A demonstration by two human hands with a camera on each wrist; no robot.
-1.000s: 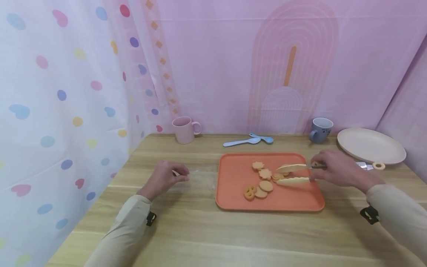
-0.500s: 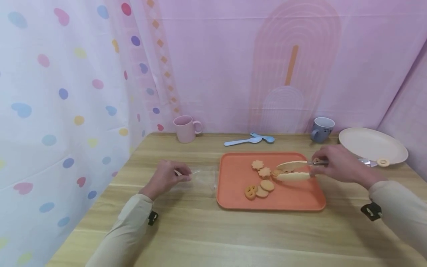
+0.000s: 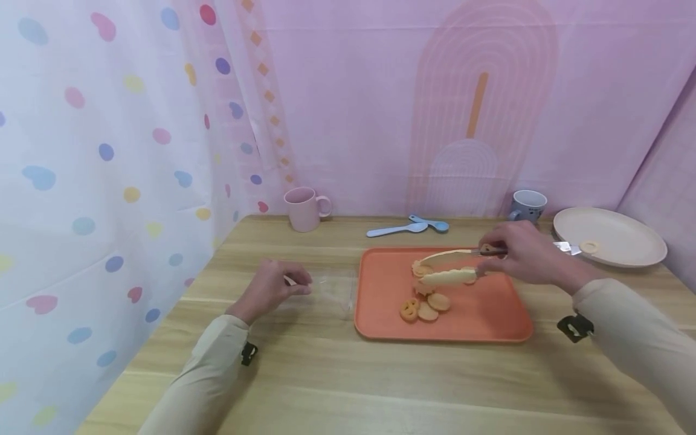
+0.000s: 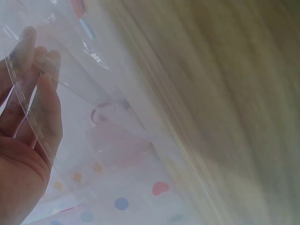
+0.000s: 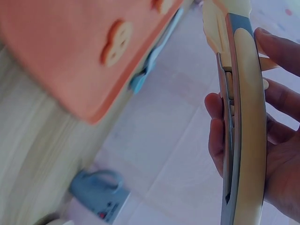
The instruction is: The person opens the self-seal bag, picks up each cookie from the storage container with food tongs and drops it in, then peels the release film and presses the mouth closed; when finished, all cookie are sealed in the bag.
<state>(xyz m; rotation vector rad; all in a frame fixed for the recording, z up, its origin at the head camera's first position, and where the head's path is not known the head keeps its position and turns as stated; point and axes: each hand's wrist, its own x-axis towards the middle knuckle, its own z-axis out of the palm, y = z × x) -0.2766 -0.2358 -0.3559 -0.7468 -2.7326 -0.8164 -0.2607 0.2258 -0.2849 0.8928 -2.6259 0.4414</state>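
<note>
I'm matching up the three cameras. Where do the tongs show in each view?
Head: the tongs are right of centre, their tips over the orange tray, held in the right hand.
Left wrist: not in it.
Right wrist: right of centre, running from top edge to bottom edge.
Shared landmark: the wooden table, at right in the left wrist view, at left in the right wrist view.

There are two hands [image 3: 272,291], one pair of tongs [image 3: 448,277], one clear bag [image 3: 331,293], one tray [image 3: 481,320] and one plate [image 3: 609,232]. Two mugs [image 3: 302,211], two spoons [image 3: 399,229] and at least six biscuits [image 3: 439,302] show.
</note>
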